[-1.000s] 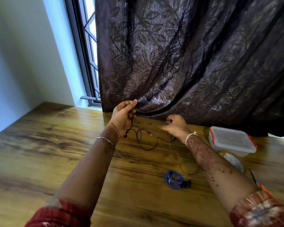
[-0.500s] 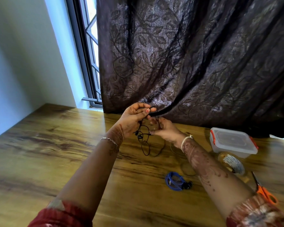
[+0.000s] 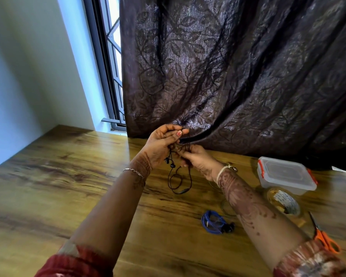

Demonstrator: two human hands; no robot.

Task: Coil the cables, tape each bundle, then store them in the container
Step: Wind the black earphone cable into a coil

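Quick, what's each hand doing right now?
Left hand: pinching the black earphone cable.
Right hand: gripping the same cable.

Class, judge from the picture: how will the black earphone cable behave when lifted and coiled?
Probably floppy: the black earphone cable droops in slack loops below the left hand and right hand holding it. Likely light: fingers alone seem to carry it. Loops may slip loose until taped.

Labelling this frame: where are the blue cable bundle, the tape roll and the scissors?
blue cable bundle (image 3: 206, 222), head view, blue coils.
tape roll (image 3: 284, 199), head view, printed face.
scissors (image 3: 320, 235), head view, orange handle.
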